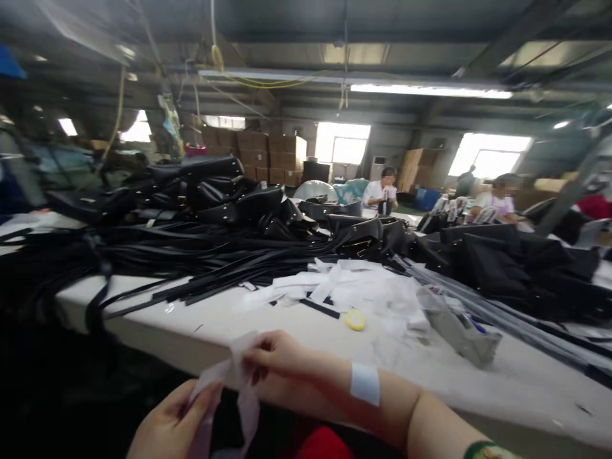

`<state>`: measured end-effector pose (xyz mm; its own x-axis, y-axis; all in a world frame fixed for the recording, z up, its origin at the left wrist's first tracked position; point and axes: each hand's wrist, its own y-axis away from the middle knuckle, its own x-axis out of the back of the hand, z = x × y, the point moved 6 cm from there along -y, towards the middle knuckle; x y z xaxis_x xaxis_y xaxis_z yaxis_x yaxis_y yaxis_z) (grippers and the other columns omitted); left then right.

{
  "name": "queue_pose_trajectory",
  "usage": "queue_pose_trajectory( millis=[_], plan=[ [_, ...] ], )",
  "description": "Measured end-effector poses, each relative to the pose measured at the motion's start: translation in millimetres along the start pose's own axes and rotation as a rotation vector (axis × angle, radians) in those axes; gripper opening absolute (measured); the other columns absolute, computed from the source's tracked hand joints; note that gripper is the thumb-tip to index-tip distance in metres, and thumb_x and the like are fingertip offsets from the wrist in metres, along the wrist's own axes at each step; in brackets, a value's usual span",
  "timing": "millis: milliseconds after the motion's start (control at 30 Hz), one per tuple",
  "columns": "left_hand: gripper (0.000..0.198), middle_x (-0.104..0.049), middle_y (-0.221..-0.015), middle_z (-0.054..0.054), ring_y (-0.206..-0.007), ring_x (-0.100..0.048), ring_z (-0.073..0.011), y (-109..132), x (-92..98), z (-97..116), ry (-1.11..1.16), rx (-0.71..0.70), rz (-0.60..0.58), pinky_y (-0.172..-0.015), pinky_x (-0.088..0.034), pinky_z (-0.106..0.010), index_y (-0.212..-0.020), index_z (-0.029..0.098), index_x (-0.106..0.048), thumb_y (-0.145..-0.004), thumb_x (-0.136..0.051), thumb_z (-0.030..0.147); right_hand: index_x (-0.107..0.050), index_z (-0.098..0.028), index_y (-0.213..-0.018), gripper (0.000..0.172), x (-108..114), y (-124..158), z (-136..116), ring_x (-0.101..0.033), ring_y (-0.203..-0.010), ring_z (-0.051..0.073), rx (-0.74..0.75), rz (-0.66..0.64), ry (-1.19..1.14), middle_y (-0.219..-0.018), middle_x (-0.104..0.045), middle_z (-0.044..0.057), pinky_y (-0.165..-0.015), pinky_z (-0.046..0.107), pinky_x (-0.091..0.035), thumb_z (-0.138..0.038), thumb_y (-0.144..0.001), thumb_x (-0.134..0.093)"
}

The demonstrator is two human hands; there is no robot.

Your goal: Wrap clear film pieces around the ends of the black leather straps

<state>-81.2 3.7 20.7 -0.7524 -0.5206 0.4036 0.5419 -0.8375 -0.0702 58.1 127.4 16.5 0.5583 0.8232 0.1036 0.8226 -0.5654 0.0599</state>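
Both hands pinch one thin white paper strip [247,408] just off the table's front edge. My left hand [167,421] is closed on its lower left part, thumb on top. At the upper end, my right hand [272,357] grips the strip between thumb and fingers. A loop of the strip hangs down between the hands. Beyond my right hand lies a heap of white paper strips [373,290] on the white table [296,331]. A yellow ring, perhaps a tape roll [355,320], rests in front of that heap.
Long black straps [229,255] spread over the table's left half, some hanging off the edge. Behind them rises a pile of black bags [210,191]. More black material [516,268] lies right, near a grey box [461,328]. Two people sit across the table.
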Motion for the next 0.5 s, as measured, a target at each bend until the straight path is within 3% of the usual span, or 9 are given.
queue_pose_trajectory(
  millis=[67, 167, 300, 500],
  plan=[
    [0.041, -0.062, -0.056, 0.000, -0.058, -0.057, -0.0201, 6.7, -7.9, 7.1, 0.068, 0.011, -0.081, -0.055, -0.044, -0.027, -0.058, 0.021, -0.064, -0.068, -0.068, 0.061, -0.064, -0.013, -0.071, 0.048, 7.2, 6.3, -1.3, -0.060, -0.053, 0.012, 0.033, 0.062, -0.007, -0.059, -0.063, 0.000, -0.054, 0.023, -0.045, -0.061, -0.075, -0.065],
    [0.040, -0.054, -0.053, 0.001, -0.055, -0.049, -0.0143, 10.2, -17.0, 20.4, 0.213, -0.011, -0.082, -0.054, -0.039, -0.024, -0.053, 0.018, -0.058, -0.068, -0.070, 0.053, -0.063, -0.014, -0.073, 0.050, 9.4, 9.1, 4.5, -0.059, -0.055, 0.012, 0.036, 0.059, -0.044, -0.062, -0.064, 0.000, -0.056, 0.024, -0.045, -0.063, -0.071, -0.068],
    [0.037, -0.053, -0.054, 0.002, -0.053, -0.046, -0.0114, 11.0, -29.3, 22.5, 0.362, 0.037, -0.088, -0.053, -0.036, -0.022, -0.056, 0.016, -0.059, -0.065, -0.074, 0.048, -0.064, -0.014, -0.074, 0.048, 4.8, 11.6, 7.0, -0.060, -0.055, 0.013, 0.042, 0.034, -0.045, -0.062, -0.066, 0.002, -0.054, 0.026, -0.045, -0.062, -0.071, -0.068],
    [0.033, -0.064, -0.075, -0.002, -0.070, -0.059, -0.0143, 11.5, -23.1, 24.4, 0.466, -0.032, 0.095, -0.066, -0.046, -0.023, -0.071, 0.014, -0.064, -0.068, -0.076, 0.045, -0.065, -0.015, -0.072, 0.045, 7.6, 16.9, 5.9, -0.060, -0.056, 0.014, 0.091, 0.089, -0.035, -0.063, -0.067, 0.003, -0.057, 0.027, -0.046, -0.060, -0.074, -0.068]
  ],
)
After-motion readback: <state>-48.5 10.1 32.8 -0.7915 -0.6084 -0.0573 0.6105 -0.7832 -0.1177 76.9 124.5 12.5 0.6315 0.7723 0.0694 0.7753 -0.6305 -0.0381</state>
